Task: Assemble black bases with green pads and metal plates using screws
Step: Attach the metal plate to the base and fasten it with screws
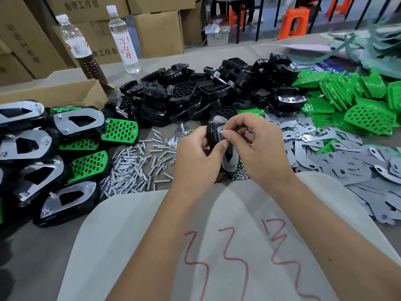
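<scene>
My left hand [198, 156] grips a black base [213, 129] with a metal plate [231, 160] on it, held on edge above the table. My right hand [257, 144] pinches something small at the top of the plate; I cannot tell what it is. Loose screws [132, 168] lie in a heap to the left of my hands, and small nuts [235, 175] lie under them. A pile of black bases [208, 92] sits behind. Green pads [355, 98] are heaped at the right, with grey metal plates [347, 157] in front of them.
Finished assemblies [50, 153] are stacked at the left, by an open cardboard box [54, 94]. Two water bottles [124, 40] stand at the back left before cartons. A white sack [217, 246] with red marks lies under my forearms. Orange stools stand far back.
</scene>
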Action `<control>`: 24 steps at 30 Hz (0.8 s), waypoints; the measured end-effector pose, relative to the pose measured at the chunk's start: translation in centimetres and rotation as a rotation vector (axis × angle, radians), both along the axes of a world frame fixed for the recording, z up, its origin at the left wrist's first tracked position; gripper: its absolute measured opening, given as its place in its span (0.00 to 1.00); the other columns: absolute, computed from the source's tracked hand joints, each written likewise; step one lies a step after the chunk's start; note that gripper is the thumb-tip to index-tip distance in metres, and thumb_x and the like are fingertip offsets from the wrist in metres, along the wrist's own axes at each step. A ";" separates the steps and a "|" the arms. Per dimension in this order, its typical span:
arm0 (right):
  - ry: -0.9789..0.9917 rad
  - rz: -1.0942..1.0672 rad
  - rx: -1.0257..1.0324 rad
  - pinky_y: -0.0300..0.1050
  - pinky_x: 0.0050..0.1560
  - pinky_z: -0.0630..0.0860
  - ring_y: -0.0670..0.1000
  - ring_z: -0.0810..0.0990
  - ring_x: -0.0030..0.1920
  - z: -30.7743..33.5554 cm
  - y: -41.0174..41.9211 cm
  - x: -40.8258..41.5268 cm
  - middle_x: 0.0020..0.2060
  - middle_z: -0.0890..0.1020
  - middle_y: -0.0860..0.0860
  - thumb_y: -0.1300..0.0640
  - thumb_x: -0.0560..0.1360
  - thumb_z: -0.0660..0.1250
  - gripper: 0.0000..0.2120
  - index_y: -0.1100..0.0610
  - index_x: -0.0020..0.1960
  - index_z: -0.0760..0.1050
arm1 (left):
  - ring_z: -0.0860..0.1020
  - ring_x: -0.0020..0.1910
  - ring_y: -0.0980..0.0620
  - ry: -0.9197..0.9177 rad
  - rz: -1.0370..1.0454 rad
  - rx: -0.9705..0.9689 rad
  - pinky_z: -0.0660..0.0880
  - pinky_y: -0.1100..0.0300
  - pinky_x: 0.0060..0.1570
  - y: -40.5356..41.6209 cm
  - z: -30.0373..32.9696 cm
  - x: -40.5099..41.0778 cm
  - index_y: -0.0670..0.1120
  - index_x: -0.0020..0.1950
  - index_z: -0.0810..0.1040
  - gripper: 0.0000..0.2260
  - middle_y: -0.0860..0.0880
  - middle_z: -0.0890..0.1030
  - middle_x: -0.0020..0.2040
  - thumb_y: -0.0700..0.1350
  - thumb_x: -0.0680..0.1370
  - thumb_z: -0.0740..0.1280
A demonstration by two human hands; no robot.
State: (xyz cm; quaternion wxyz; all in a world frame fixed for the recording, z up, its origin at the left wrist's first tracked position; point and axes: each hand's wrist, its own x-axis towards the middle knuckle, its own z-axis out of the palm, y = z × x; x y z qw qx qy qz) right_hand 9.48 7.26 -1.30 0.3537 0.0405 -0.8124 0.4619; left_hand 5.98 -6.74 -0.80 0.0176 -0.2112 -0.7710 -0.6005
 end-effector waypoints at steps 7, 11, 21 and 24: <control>0.057 0.014 0.050 0.54 0.46 0.81 0.49 0.81 0.43 0.3 0.5 0.4 0.41 0.84 0.49 0.66 0.74 0.74 0.05 0.60 0.49 0.84 | 0.86 0.48 0.49 -0.009 -0.078 -0.057 0.82 0.42 0.52 -0.3 0.3 0.1 0.47 0.59 0.83 0.13 0.50 0.87 0.47 0.35 0.76 0.73; 0.068 0.054 0.109 0.50 0.46 0.80 0.52 0.82 0.45 0.6 0.8 0.5 0.43 0.84 0.52 0.70 0.74 0.74 0.07 0.61 0.49 0.87 | 0.86 0.48 0.46 -0.051 -0.095 -0.035 0.81 0.42 0.53 -0.5 0.2 0.0 0.45 0.58 0.82 0.12 0.47 0.87 0.47 0.33 0.77 0.72; 0.023 0.036 0.050 0.54 0.45 0.81 0.50 0.82 0.44 0.5 0.6 0.5 0.42 0.84 0.48 0.68 0.74 0.74 0.07 0.58 0.47 0.86 | 0.87 0.48 0.48 -0.215 -0.087 0.061 0.83 0.41 0.54 -0.1 -0.4 -0.1 0.46 0.57 0.75 0.13 0.47 0.88 0.48 0.35 0.78 0.74; 0.001 0.066 -0.081 0.54 0.42 0.83 0.53 0.83 0.43 0.4 0.5 0.4 0.41 0.84 0.48 0.67 0.75 0.74 0.06 0.58 0.46 0.85 | 0.87 0.46 0.49 -0.219 -0.080 0.062 0.83 0.44 0.52 -0.1 -0.3 -0.1 0.46 0.56 0.74 0.13 0.48 0.88 0.46 0.35 0.78 0.74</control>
